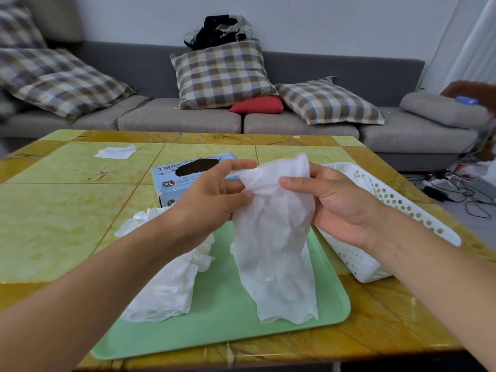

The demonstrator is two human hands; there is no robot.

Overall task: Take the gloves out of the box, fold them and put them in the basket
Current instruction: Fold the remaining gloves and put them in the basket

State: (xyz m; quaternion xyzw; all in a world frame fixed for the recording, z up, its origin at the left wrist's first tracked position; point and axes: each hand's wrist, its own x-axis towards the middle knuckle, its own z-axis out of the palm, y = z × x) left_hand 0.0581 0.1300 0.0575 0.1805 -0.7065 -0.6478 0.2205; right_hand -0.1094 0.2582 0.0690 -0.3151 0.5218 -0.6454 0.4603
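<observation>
Centrally, both hands, left and right, pinch a limp glove by its top edge; thin, light, probably slippery, best gripped there.

The glove box front reads "XL".

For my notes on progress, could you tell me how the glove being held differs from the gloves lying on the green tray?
The held glove hangs upright, pinched by the left hand and right hand; the loose gloves lie crumpled on the green tray, untouched. The held glove is single and spread; the loose gloves are heaped. Both are thin and white.
</observation>
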